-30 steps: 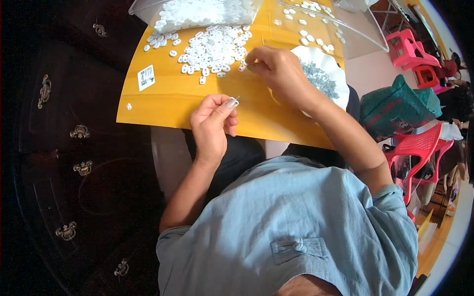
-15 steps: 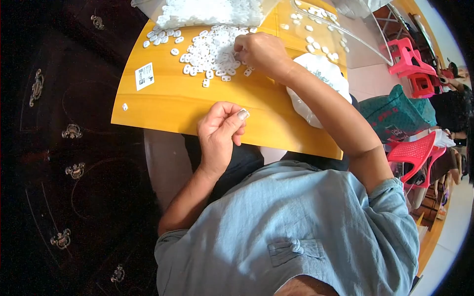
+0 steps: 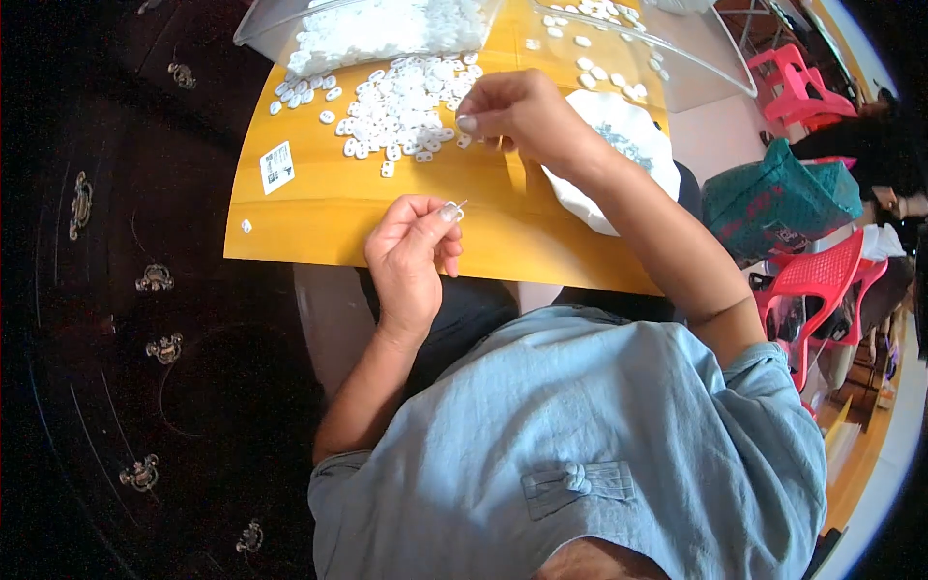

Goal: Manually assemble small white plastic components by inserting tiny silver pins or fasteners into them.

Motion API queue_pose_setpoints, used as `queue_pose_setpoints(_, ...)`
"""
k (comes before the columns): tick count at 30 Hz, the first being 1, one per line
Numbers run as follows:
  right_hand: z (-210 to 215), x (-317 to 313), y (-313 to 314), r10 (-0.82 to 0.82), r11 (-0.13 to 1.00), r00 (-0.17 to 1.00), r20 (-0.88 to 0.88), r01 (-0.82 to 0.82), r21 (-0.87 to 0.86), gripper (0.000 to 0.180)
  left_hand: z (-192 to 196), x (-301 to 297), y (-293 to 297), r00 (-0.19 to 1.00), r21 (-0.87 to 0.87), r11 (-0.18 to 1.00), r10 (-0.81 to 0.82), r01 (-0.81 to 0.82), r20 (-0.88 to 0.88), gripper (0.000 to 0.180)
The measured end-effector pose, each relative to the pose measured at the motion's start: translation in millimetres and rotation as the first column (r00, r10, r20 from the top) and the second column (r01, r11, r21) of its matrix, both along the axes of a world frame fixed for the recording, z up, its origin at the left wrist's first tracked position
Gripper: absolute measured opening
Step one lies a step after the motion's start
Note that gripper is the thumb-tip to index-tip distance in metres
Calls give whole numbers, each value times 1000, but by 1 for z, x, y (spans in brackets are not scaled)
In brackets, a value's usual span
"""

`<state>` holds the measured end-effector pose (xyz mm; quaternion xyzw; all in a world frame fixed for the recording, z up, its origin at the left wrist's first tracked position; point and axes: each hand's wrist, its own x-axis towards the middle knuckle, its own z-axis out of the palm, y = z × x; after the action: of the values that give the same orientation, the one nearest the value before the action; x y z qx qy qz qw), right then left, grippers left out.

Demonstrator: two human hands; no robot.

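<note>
Far left — a dark carved cabinet [image 3: 126, 290] with metal pulls, nothing on it in use.

A yellow board [image 3: 329, 208] lies across the person's lap as a counter. On its left part sit a small white label [image 3: 276, 166] and one stray white piece [image 3: 246, 226], well apart from the rest.

Left hand [image 3: 411, 261] hovers over the near edge of the board, thumb and forefinger pinched together on a small clear piece [image 3: 450, 210] — a thin wire end seems to stick out of it, too small to be sure.

Above it, the pile of small white pieces [image 3: 401, 106] spreads over the middle of the board, with a clear plastic bag [image 3: 367, 24] of the same pieces at the far edge.

Right hand [image 3: 522, 111] is at the pile's right rim, fingertips closed on something tiny; what it is cannot be told.

Further right, a white dish [image 3: 619, 155] half over the board's edge, with small greyish bits in it. Beyond, a clear tray [image 3: 677, 68] with scattered white pieces, then a green bag [image 3: 773, 203] and red plastic chairs [image 3: 822, 280].

Judgement: the step in hand looks like fetching the mate for the held piece. The next move would call for bringing both hands together and a fine, steady alignment — the parts are small, easily dropped.
</note>
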<state>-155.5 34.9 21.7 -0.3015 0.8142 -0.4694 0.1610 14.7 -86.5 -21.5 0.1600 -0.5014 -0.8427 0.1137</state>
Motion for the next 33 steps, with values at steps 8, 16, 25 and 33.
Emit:
queue_pose_setpoints(8, 10, 45, 62, 14, 907, 781, 624, 253, -337, 12, 28, -21, 34, 996, -60, 998, -24, 18, -91, 8)
queue_pose_setpoints(16, 9, 61, 91, 16, 851, 816, 578, 292, -436, 12, 36, -27, 58, 996, -216, 976, -37, 20, -75, 7)
queue_pose_setpoints(25, 6, 72, 97, -3, 827, 859, 512, 290, -481, 11, 36, -29, 71, 995, -207, 977, -64, 46, -81, 7)
queue_pose_setpoints(33, 0, 73, 104, 77, 795, 812, 578, 300, -527, 13, 34, -29, 72, 991, -167, 983, -90, 73, -94, 8)
